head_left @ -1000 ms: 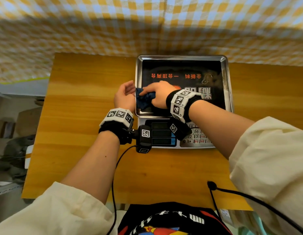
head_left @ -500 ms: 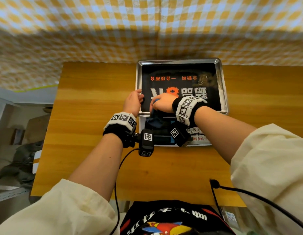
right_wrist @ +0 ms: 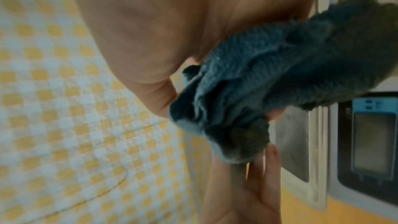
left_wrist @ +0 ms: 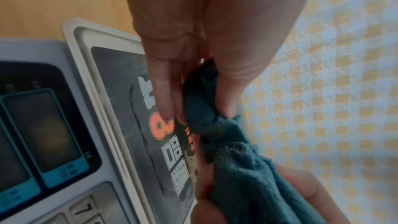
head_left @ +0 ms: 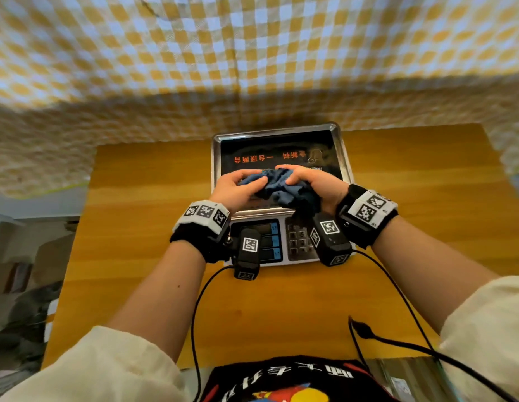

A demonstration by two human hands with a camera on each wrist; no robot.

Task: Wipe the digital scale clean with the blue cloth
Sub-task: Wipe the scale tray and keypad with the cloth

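Change: you are now bunching the blue cloth off the pan, above centre frame | left hand pinching one end, right hand clutching the rest | digital scale below, wiping paused; regrip likely.

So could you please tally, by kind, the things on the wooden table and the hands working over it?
Digital scale: 1
Blue cloth: 1
Hands, left hand and right hand, both holding the cloth: 2
Total: 4
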